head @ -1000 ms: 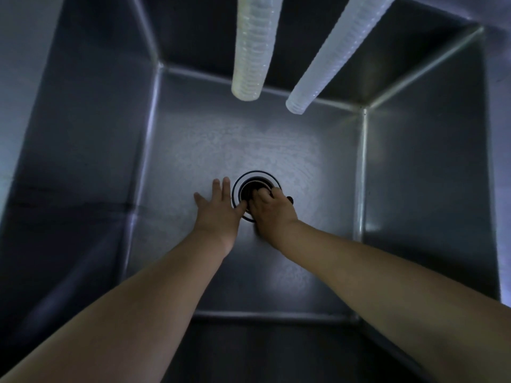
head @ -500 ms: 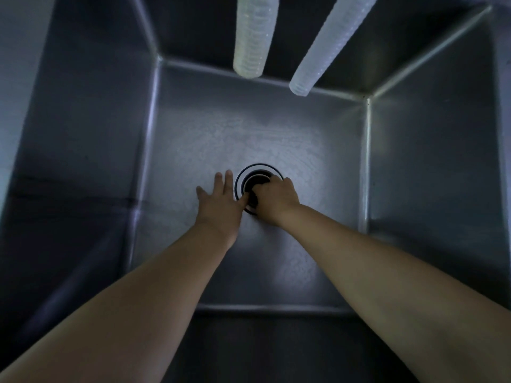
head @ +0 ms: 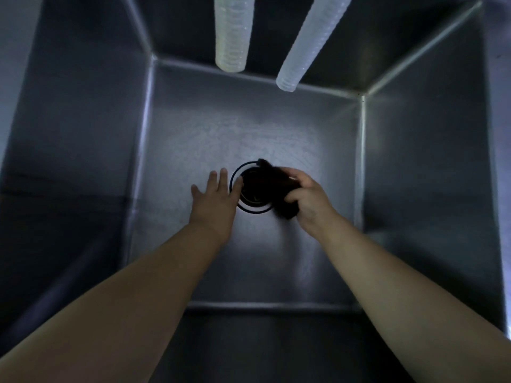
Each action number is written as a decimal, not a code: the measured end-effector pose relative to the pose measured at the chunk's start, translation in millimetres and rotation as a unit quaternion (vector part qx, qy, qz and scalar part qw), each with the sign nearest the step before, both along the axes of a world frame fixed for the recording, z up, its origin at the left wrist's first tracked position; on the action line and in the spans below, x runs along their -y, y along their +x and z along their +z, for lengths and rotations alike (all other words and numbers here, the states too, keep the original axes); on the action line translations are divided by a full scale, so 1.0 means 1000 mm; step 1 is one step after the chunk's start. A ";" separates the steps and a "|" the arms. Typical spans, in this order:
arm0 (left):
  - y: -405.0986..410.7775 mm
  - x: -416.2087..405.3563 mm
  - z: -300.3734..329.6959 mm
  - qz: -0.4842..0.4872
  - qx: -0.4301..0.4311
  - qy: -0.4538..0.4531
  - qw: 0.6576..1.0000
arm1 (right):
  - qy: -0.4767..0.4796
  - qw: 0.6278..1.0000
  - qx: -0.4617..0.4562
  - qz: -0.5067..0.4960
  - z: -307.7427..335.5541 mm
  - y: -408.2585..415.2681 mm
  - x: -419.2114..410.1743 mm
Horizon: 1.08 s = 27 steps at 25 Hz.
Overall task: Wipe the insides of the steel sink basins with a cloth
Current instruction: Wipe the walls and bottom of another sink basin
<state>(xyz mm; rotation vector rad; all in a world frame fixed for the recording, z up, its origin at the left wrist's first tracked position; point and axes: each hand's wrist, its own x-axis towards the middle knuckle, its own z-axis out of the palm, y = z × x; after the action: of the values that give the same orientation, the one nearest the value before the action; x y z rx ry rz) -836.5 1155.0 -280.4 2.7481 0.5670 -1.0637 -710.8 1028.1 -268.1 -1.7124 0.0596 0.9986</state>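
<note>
Gleaming dimly, deep steel sink basin point(head: 249, 128), two ribbed hoses point(head: 232, 31) overhead

Dull grey steel sink basin point(head: 193, 128) with bluish sheen. Black cloth point(head: 276, 186) over a black-ringed drain point(head: 249, 200). 2 translucent whitish hoses point(head: 233, 31), ribbed in fine rings.

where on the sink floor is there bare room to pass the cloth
Bare steel lies between the drain and the back wall below the two hoses, and from the wrists to the near wall. It is crowded at the drain: left hand beside it, right hand gripping the cloth.
</note>
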 end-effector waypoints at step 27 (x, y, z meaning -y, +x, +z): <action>-0.082 -0.030 -0.011 0.128 0.027 -0.044 0.990 | -0.158 0.622 0.532 0.553 -0.056 -0.057 -0.200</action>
<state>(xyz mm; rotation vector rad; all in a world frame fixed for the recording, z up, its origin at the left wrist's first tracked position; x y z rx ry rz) -918.2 1185.5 -291.3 2.5344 0.8175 -0.9269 -768.2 1227.8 -324.4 -2.4221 -1.9028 0.5514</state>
